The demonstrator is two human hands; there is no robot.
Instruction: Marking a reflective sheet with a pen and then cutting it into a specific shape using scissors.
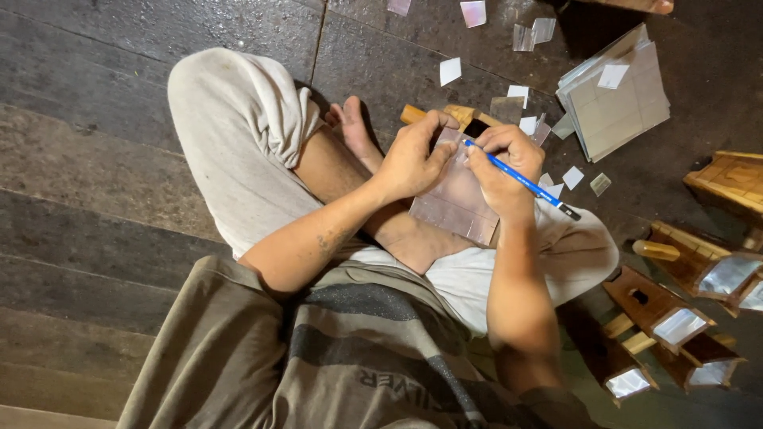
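Head view: a clear plastic sheet (457, 195) is held on the lap, above a small wooden piece (461, 117). The left hand (413, 159) is pressed flat on the sheet, fingers closed on its upper edge; the right hand (501, 163) is closed around a blue pencil (520, 181), its tip at the sheet's top. Cut squares (548, 127) are scattered on the floor (95, 159); a stack of sheets (616, 99) is left uncut. Finished wooden houses (668, 310) are seen alongside, so the work is judged partly done.

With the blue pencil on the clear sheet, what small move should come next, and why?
Probably draw the blue pencil along the clear plastic sheet: the right hand has its tip at the top edge, and the left hand pins the sheet flat.
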